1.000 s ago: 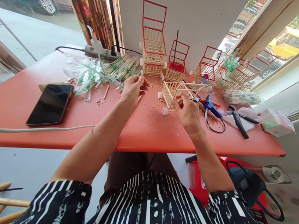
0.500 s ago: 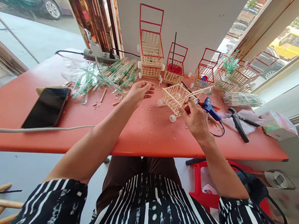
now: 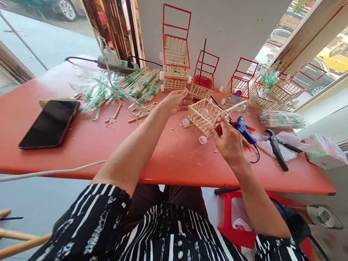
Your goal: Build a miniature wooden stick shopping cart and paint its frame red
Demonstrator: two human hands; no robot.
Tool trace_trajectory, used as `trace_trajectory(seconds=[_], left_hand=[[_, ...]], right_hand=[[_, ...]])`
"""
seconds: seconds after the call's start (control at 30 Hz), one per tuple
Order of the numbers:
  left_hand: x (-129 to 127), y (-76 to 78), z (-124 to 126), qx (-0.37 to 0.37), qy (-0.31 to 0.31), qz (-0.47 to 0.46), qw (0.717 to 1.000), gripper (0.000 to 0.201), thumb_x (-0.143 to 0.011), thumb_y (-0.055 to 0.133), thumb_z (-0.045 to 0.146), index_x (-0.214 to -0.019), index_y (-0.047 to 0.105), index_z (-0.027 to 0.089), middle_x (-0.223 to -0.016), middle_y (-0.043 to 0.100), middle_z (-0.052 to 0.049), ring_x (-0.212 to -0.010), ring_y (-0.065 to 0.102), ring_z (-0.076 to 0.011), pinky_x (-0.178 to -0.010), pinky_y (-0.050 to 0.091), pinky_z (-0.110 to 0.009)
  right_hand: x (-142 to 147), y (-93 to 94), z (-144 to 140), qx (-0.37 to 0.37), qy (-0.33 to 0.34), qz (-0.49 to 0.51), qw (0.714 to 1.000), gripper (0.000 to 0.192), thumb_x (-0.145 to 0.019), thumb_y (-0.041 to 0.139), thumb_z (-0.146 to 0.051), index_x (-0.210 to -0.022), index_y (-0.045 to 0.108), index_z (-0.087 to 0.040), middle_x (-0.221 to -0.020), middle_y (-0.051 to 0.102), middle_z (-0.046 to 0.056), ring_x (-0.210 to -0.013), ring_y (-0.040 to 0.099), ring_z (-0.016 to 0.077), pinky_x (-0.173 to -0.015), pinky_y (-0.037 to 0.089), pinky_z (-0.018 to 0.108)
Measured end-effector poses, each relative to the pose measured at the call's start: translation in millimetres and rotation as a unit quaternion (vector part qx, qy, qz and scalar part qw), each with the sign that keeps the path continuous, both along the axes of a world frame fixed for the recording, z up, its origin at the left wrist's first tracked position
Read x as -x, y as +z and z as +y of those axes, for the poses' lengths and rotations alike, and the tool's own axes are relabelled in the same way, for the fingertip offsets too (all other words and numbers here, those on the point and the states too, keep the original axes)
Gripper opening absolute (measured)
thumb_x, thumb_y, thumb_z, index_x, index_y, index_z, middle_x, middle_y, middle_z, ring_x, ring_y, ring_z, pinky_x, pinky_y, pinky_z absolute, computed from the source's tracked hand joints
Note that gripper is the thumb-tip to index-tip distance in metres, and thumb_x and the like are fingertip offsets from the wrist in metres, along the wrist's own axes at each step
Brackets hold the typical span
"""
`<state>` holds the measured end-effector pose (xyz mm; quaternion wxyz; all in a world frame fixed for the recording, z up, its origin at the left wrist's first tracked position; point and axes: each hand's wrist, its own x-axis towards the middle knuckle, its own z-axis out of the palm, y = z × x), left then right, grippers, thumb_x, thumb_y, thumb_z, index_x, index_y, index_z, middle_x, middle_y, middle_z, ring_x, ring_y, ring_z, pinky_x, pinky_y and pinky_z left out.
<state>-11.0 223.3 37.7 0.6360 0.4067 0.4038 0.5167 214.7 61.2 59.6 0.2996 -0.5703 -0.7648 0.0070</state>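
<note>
Red table point(image 3: 170, 160) by windows; hands on wooden cart point(image 3: 202, 116).

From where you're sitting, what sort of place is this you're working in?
Probably a small street-side craft workshop. A red table stands by windows with parked cars outside; finished stick-built miniature carts line the wall, wrapped sticks lie piled, and a glue gun sits beside the unfinished cart that the right hand holds.
</note>
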Motion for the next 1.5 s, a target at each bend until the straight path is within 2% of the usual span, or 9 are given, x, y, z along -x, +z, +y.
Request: trace_trajectory(seconds=[0.13,0.27,0.43,0.73,0.97,1.17,1.27,1.37,1.5], left_hand=[[-6.5,-1.4,0.9,-0.029,-0.051,0.008,0.998,0.045,-0.096,0.084,0.064,-0.095,0.079,0.019,-0.105,0.084,-0.011,-0.091,0.079,-0.0211,-0.071,0.058,-0.028],[-3.5,-4.8,-5.6,-0.037,-0.090,-0.004,0.995,0.050,-0.099,0.080,0.067,-0.092,0.082,0.017,-0.105,0.085,-0.013,-0.091,0.078,-0.0204,-0.071,0.058,-0.027],[5.7,-5.1,-16.4,-0.017,-0.084,-0.027,0.996,0.048,-0.102,0.077,0.063,-0.092,0.081,0.016,-0.107,0.084,-0.013,-0.076,0.073,-0.0164,-0.073,0.060,-0.030],[5.1,1.8,-33.3,-0.016,-0.062,-0.056,0.996,0.039,-0.101,0.084,0.054,-0.093,0.080,0.015,-0.095,0.080,-0.008,-0.075,0.070,-0.0153,-0.075,0.059,-0.030],[16.8,3.1,-58.1,-0.086,-0.052,-0.056,0.993,0.038,-0.096,0.087,0.056,-0.098,0.083,0.018,-0.104,0.082,-0.009,-0.084,0.074,-0.0161,-0.079,0.061,-0.030],[33.7,-5.3,-96.2,-0.198,-0.003,-0.014,0.980,0.047,-0.086,0.091,0.069,-0.103,0.086,0.025,-0.117,0.081,-0.007,-0.105,0.075,-0.0195,-0.086,0.064,-0.029],[37.3,-7.4,-125.5,-0.235,0.032,0.040,0.971,0.046,-0.095,0.081,0.070,-0.107,0.086,0.026,-0.121,0.080,-0.007,-0.114,0.074,-0.0211,-0.095,0.064,-0.032],[37.0,-4.7,-157.6,-0.262,0.046,0.107,0.958,0.044,-0.105,0.069,0.065,-0.117,0.085,0.026,-0.140,0.075,-0.010,-0.129,0.071,-0.0252,-0.109,0.063,-0.040],[29.8,-1.8,-194.6,-0.292,0.059,0.198,0.934,0.037,-0.113,0.062,0.054,-0.128,0.084,0.028,-0.154,0.067,-0.013,-0.150,0.063,-0.0294,-0.126,0.055,-0.050]], right_hand=[[-0.4,-0.8,-0.3,-0.001,0.000,-0.001,1.000,0.026,-0.103,0.065,-0.034,-0.125,0.072,-0.022,-0.094,0.081,0.007,-0.084,0.075,0.0248,-0.073,0.048,0.033],[-2.0,-2.0,2.1,0.006,0.004,0.005,1.000,0.025,-0.103,0.065,-0.032,-0.124,0.071,-0.020,-0.095,0.081,0.007,-0.081,0.073,0.0232,-0.076,0.049,0.033],[-2.3,-1.2,5.2,0.003,0.002,0.011,1.000,0.027,-0.104,0.064,-0.031,-0.127,0.070,-0.019,-0.097,0.080,0.008,-0.084,0.074,0.0238,-0.078,0.050,0.034],[-14.3,4.2,14.0,-0.002,0.016,0.040,0.999,0.022,-0.099,0.069,-0.025,-0.119,0.074,-0.018,-0.107,0.079,0.011,-0.086,0.073,0.0228,-0.085,0.056,0.036],[-28.1,6.3,35.8,-0.009,0.051,0.143,0.988,0.017,-0.095,0.074,-0.031,-0.109,0.079,-0.022,-0.109,0.081,0.007,-0.073,0.068,0.0166,-0.079,0.059,0.034],[-29.6,3.0,57.7,0.025,0.086,0.204,0.975,0.023,-0.095,0.077,-0.037,-0.115,0.082,-0.025,-0.112,0.082,0.005,-0.079,0.069,0.0167,-0.080,0.059,0.033],[-27.9,-1.9,68.8,0.048,0.122,0.244,0.961,0.031,-0.094,0.081,-0.048,-0.115,0.082,-0.025,-0.113,0.082,0.005,-0.076,0.065,0.0147,-0.074,0.056,0.030],[-25.7,-6.4,78.6,0.060,0.154,0.269,0.949,0.042,-0.090,0.085,-0.058,-0.116,0.082,-0.025,-0.107,0.081,0.004,-0.075,0.062,0.0144,-0.071,0.054,0.029],[-22.8,-11.9,89.5,0.078,0.180,0.297,0.934,0.049,-0.085,0.089,-0.065,-0.113,0.082,-0.025,-0.105,0.081,0.005,-0.085,0.069,0.0184,-0.078,0.059,0.032]])
